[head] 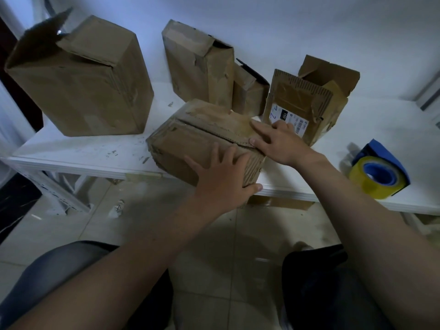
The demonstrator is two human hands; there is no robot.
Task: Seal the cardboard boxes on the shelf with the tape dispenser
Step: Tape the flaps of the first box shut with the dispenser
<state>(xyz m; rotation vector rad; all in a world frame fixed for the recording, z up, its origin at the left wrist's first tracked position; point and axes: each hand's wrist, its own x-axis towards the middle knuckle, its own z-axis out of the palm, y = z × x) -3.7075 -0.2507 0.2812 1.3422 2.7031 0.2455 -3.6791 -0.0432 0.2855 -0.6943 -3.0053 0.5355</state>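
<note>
Front box [204,141] lies on the white shelf [83,148] at its front edge. Its long axis runs left to right and is skewed, with the left end farther back and the right end nearer. The top seam follows that same line. Left hand [221,177] lies flat on the box's near face, fingers spread and straight, thumb hooked round the lower right corner. Right hand [278,144] is flat on the right end of the top, fingers straight and pressing the flap down. Tape dispenser [381,172] sits on the shelf well to the right of the front box, touched by neither hand. It is blue with a yellowish roll whose open core faces the camera; the handle is mostly hidden behind the roll. Just behind the front box's right end stands the labelled box [307,103], flaps open. Its white label [289,119] reads "150" on a black patch beside blue handwriting I cannot make out. The barcode print is too small to read, and the fingertips cover one corner. Tall box [200,65] stands behind the front box, and the large box [81,79] behind to the left with one flap raised.
</note>
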